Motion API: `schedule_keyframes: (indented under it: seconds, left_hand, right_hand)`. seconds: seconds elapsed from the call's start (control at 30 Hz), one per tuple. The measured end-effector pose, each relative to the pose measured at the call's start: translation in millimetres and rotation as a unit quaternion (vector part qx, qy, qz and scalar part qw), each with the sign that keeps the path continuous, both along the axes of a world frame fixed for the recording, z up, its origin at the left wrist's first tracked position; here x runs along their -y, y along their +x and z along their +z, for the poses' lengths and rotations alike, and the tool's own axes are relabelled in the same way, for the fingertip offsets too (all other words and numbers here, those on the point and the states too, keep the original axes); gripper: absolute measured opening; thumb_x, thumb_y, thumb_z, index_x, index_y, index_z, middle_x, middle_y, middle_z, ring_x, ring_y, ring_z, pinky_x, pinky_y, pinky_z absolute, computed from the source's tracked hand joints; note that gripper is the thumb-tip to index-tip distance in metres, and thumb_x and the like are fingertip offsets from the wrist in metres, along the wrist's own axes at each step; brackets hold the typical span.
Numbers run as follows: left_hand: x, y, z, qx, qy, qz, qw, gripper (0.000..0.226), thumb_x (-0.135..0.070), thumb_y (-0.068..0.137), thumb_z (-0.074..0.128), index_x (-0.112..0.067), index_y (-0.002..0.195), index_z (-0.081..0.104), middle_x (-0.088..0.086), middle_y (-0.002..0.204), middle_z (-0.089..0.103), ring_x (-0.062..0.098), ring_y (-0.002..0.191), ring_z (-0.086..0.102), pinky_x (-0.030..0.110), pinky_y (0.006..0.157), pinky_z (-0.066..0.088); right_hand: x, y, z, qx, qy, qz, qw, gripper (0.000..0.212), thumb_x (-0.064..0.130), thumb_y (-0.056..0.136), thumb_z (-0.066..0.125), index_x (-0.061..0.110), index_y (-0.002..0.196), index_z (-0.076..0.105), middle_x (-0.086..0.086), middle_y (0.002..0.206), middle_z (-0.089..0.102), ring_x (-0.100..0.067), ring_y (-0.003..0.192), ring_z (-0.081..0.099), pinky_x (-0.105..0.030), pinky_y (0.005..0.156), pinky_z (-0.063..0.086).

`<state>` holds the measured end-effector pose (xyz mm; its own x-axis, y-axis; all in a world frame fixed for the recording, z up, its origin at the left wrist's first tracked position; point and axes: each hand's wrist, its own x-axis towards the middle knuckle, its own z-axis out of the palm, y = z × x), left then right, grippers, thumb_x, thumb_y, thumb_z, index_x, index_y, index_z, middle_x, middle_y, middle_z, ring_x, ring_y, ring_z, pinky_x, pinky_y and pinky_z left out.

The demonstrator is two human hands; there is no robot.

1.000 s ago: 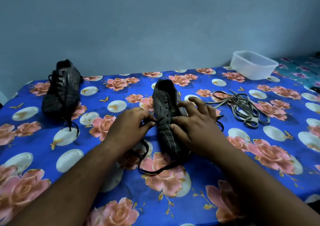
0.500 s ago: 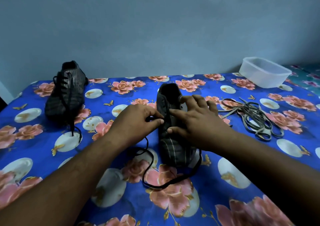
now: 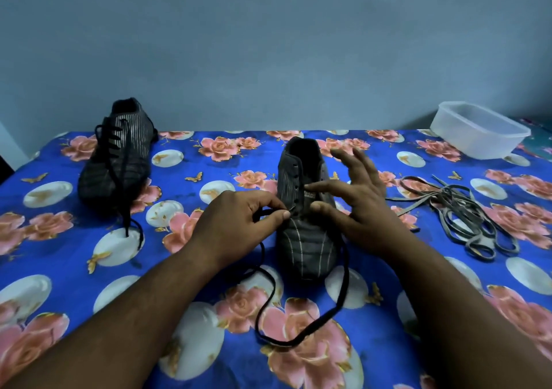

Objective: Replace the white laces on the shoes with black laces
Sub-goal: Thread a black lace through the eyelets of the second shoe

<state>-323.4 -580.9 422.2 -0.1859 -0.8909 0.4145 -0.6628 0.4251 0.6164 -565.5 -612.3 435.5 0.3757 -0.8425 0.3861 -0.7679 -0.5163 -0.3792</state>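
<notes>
Both my bare forearms reach in from the bottom corners and converge at centre. My left hand is knuckles-up, thumb and forefinger pinched together at their tips, other fingers curled under. My right hand lies palm-down, forefinger extended leftward, remaining fingers spread and lifted.

Dark striped shoe at centre on the blue floral tablecloth. Left hand pinches the black flat lace at the eyelets; the lace loops toward 6 o'clock. Right hand rests on the tongue, fingers spread. Second dark shoe, black-laced, at 10 o'clock; pale grey lace pile at 3; clear plastic tub at 2.
</notes>
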Motion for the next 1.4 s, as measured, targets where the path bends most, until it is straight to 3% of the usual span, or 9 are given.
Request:
schedule_keyframes:
  seconds: [0.1,0.33,0.63,0.8,0.87,0.97,1.1,1.27,1.4]
  left_hand:
    - [-0.3,-0.9,-2.9,0.000,-0.010,-0.008,1.000,0.008,-0.039,0.088,0.074,-0.033,0.082,0.073,-0.024,0.054,0.054,0.004,0.048,0.048,0.016,0.051,0.030]
    - [2.2,-9.2,-3.0,-0.028,0.026,-0.021,0.999,0.012,-0.043,0.083,0.064,-0.037,0.073,0.061,-0.012,0.048,0.048,0.008,0.046,0.042,0.028,0.052,0.034]
    - [7.7,-14.9,-4.6,-0.050,0.062,0.019,0.997,0.017,-0.045,0.074,0.064,-0.028,0.067,0.064,-0.007,0.049,0.050,0.009,0.049,0.045,0.031,0.053,0.039]
    - [9.7,-18.8,-6.4,-0.102,0.101,0.018,0.990,0.022,-0.032,0.079,0.078,-0.024,0.064,0.064,-0.008,0.049,0.053,0.005,0.047,0.044,0.027,0.052,0.035]
    - [11.1,-15.9,-7.3,-0.142,0.132,0.001,0.981,0.023,-0.025,0.082,0.082,-0.019,0.065,0.068,0.003,0.055,0.062,0.011,0.052,0.048,0.028,0.057,0.038]
    - [12.2,-12.2,-4.9,-0.193,0.189,-0.027,0.962,0.019,-0.024,0.079,0.086,-0.018,0.068,0.072,0.014,0.071,0.072,0.021,0.067,0.060,0.047,0.069,0.053]
    - [12.0,-13.6,-7.3,-0.223,0.213,-0.021,0.951,0.019,-0.025,0.076,0.088,-0.015,0.071,0.073,0.022,0.079,0.073,0.026,0.074,0.062,0.059,0.084,0.053]
    - [12.3,-14.4,-13.4,-0.236,0.198,-0.024,0.951,0.021,-0.024,0.078,0.087,-0.013,0.072,0.070,0.019,0.077,0.072,0.019,0.069,0.062,0.042,0.072,0.053]
    - [11.6,-11.9,-16.8,-0.219,0.165,-0.038,0.961,0.026,-0.038,0.076,0.085,-0.016,0.074,0.069,0.012,0.071,0.070,0.014,0.064,0.058,0.033,0.064,0.047]
  right_hand:
    - [-0.4,-6.4,-1.5,0.008,-0.029,0.006,1.000,0.033,0.057,0.094,0.049,0.043,0.112,0.073,0.003,0.162,0.030,-0.021,0.156,-0.001,-0.043,0.120,0.008]
    - [-8.0,5.5,-8.9,-0.038,-0.053,0.030,0.997,0.030,0.048,0.094,0.050,0.034,0.102,0.076,0.000,0.153,0.043,-0.032,0.149,0.020,-0.055,0.114,0.024]
    - [-11.6,12.2,-3.4,0.008,0.007,0.022,1.000,0.023,0.043,0.089,0.061,0.036,0.104,0.078,0.002,0.151,0.043,-0.028,0.147,0.019,-0.031,0.111,0.010]
    - [-14.2,15.1,0.9,-0.012,0.031,0.017,0.999,0.015,0.039,0.093,0.067,0.039,0.104,0.077,0.006,0.154,0.040,-0.029,0.148,0.017,-0.054,0.117,0.018]
    - [-13.9,15.4,0.8,-0.026,0.040,0.015,0.999,0.014,0.039,0.094,0.068,0.042,0.105,0.076,0.009,0.156,0.037,-0.027,0.151,0.011,-0.058,0.117,0.016]
    - [-13.0,15.8,0.5,-0.024,0.054,0.021,0.998,0.014,0.041,0.092,0.070,0.044,0.105,0.075,0.014,0.157,0.034,-0.021,0.154,0.003,-0.063,0.117,0.007]
    - [-8.1,16.0,-1.5,-0.040,0.062,0.027,0.997,0.014,0.041,0.089,0.073,0.043,0.103,0.074,0.014,0.156,0.034,-0.023,0.155,-0.001,-0.068,0.116,0.004]
    - [-6.3,18.3,-4.7,-0.017,0.037,0.017,0.999,0.011,0.039,0.085,0.078,0.041,0.096,0.076,0.011,0.147,0.044,-0.025,0.152,0.010,-0.069,0.115,0.010]
    - [-8.4,21.1,-6.0,0.007,-0.023,0.011,1.000,0.007,0.039,0.088,0.072,0.037,0.093,0.077,0.006,0.131,0.053,-0.024,0.142,0.026,-0.064,0.112,0.020]
